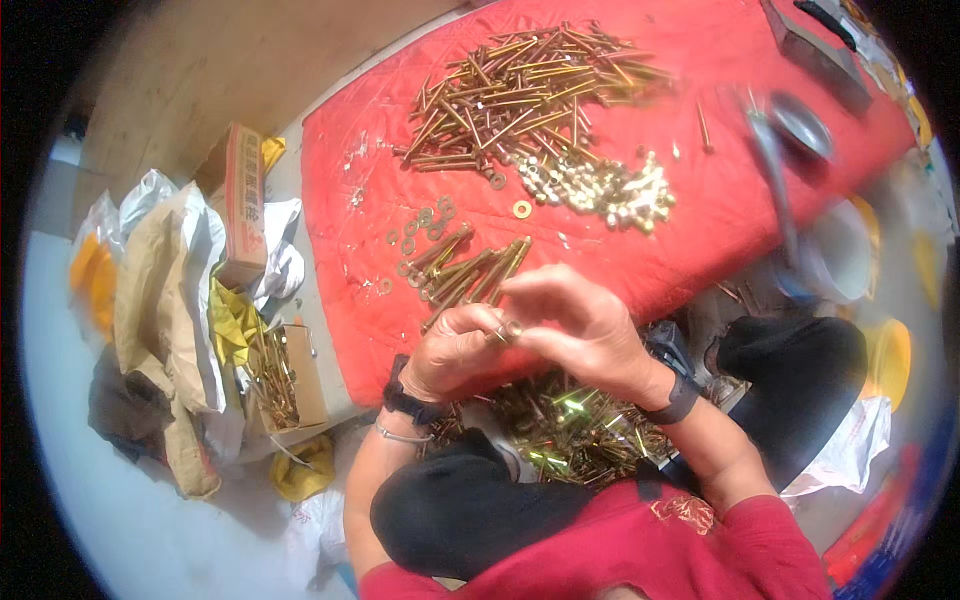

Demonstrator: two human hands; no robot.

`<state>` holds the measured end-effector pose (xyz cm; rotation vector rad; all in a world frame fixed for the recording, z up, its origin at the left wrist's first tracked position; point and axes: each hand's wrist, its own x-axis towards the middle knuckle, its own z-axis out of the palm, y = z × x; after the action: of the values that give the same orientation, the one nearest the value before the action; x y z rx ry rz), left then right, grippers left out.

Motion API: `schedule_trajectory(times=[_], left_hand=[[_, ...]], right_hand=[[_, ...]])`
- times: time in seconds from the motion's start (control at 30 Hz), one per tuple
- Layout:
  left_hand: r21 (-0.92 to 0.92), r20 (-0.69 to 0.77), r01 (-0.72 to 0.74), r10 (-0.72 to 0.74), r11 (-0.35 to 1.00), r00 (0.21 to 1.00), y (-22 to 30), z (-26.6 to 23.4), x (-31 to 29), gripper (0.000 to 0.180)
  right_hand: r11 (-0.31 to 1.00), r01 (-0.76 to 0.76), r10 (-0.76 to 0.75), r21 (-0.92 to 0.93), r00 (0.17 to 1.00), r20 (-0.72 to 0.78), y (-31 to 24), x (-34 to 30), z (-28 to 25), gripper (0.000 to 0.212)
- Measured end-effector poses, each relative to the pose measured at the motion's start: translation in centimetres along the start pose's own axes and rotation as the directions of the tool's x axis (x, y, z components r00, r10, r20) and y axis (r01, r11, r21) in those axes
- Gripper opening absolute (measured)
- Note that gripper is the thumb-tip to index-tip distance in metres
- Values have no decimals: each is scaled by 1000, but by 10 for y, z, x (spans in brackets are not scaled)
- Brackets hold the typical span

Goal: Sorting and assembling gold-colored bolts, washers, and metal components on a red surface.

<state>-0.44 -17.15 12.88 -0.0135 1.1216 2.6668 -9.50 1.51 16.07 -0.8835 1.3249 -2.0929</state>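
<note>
My left hand (452, 352) is closed in a pinch near the front edge of the red padded cloth, gripping a small ring-shaped metal fastener (513, 328). Whether a bolt runs through it is hidden. My right hand (590, 325) curves around from the other side, its thumb touching the fastener and its fingers apart from the thumb. Just beyond the hands lies a bunch of long brass-coloured bolts (478, 272). Loose washers (425, 225) are scattered left of it. Farther back are a heap of nuts (605, 190) and a large pile of bolts (530, 90).
Many more bolts (590, 430) lie below the hands, between my legs. To the left stand an open cardboard box of bolts (275, 375), a taller carton (245, 200) and paper sacks (165, 290). A metal bar (820, 55) and a metal dish (802, 125) sit far right.
</note>
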Motion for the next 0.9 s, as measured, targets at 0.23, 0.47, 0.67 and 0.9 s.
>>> schedule_trajectory(times=[0.23, 0.47, 0.67, 0.9], left_hand=[[96, -170, 107, -90, 990, 981, 3, -24, -21, 18], [611, -253, -28, 229, 791, 940, 4, -12, -24, 12], [385, -318, -2, 135, 923, 939, 9, -7, -31, 16], [330, -320, -13, 124, 944, 939, 4, -13, -36, 20]], right_hand=[[722, 451, -374, -525, 893, 253, -2, 13, 0, 24], [598, 287, -190, -748, 958, 216, 10, 12, 2, 24], [955, -156, 142, -253, 987, -72, 23, 15, -1, 41], [689, 381, -310, -617, 924, 225, 19, 23, 8, 50]])
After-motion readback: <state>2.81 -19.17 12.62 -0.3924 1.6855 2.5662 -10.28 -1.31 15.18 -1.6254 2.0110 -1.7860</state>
